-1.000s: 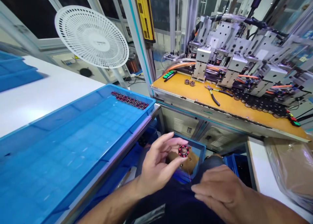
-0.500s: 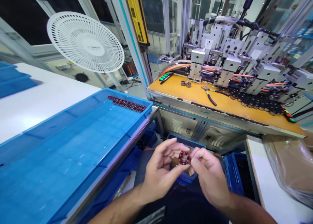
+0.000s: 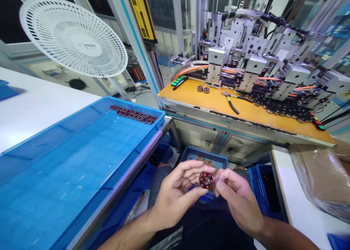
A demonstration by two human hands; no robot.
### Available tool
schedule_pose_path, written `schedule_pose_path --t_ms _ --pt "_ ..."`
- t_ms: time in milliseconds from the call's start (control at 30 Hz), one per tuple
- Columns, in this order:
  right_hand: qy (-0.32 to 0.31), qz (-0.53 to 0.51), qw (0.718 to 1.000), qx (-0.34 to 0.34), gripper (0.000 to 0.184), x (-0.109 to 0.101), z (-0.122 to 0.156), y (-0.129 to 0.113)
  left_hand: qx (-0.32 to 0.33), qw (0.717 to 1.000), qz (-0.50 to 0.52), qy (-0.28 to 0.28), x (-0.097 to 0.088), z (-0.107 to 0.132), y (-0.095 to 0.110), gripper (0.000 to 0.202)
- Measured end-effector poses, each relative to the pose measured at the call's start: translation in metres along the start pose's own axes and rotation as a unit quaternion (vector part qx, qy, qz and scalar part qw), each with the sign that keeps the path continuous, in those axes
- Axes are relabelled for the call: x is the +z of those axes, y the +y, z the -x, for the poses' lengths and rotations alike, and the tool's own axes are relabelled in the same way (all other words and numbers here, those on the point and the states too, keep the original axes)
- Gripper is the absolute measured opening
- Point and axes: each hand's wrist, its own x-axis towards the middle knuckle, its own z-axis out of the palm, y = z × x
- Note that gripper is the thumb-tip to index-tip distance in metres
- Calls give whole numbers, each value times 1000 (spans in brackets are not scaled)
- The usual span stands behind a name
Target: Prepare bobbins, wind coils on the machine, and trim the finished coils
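Note:
My left hand (image 3: 177, 193) holds a small motor stator (image 3: 206, 180) between thumb and fingertips. It is a dark ring with red spots around its open centre, and its face is turned up toward me. Close against its right side is my right hand (image 3: 240, 195), with thumb and forefinger pinched together. Whatever lies between those right fingertips is hidden or too small to make out. Both hands are above my lap, in front of a small blue bin (image 3: 188, 153) with loose small parts in it.
A large blue tray (image 3: 82, 148) on the left holds rows of similar rings (image 3: 133, 114) at its far end. Ahead, pliers (image 3: 231, 103) and two parts (image 3: 203, 89) lie on a machine's orange top (image 3: 188, 97). A white fan (image 3: 79, 38) stands behind; plastic-wrapped cardboard (image 3: 319, 173) is at right.
The whole view has shifted, with the fan and machine now further left and higher. The stator has tilted slightly in my left fingers, and my right hand stays pinched beside it.

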Motion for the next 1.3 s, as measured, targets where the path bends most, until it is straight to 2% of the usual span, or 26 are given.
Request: schedule_pose_path --t_ms 100,233,367,467,567,633,767,867,967,1033,1100,1167,1300 --pt "-20 64 998 -3 23 -7 -2 -16 -45 999 1 -13 -5 -3 4 29" --pt "-51 174 983 2 21 -5 -13 -44 -68 997 10 -31 -6 -4 1 34" --pt "-70 260 963 -1 22 -1 -19 -51 -88 996 4 -28 -3 -4 -2 30" --pt "-107 240 965 28 23 -10 -19 -50 -121 992 39 -14 -4 -4 -2 25" --pt "-165 195 959 119 27 -23 -21 -54 -145 986 85 -14 -6 -3 -2 25" --pt "-176 187 955 151 27 -29 -22 -59 -145 987 74 -14 -6 -2 -2 26" --pt "-144 202 957 151 22 -24 -23 -67 -125 992 1 -18 -3 -1 -2 29" --pt "-148 206 956 145 19 -16 -23 -64 -116 993 -16 -23 0 -2 -1 28" --pt "-169 192 956 142 19 -20 -23 -61 -126 992 -1 -25 0 -2 0 28" --pt "-208 204 944 156 18 -30 -25 -62 -140 989 24 -32 -2 -2 0 29" --pt "-274 240 915 172 17 -40 -27 -66 -145 988 40 -37 -3 -1 -1 29" --pt "-301 255 901 182 17 -46 -29 -71 -142 988 35 -43 -3 -1 -1 30" --pt "-220 203 938 174 27 -37 -29 -73 -154 986 14 -62 1 -2 2 28"
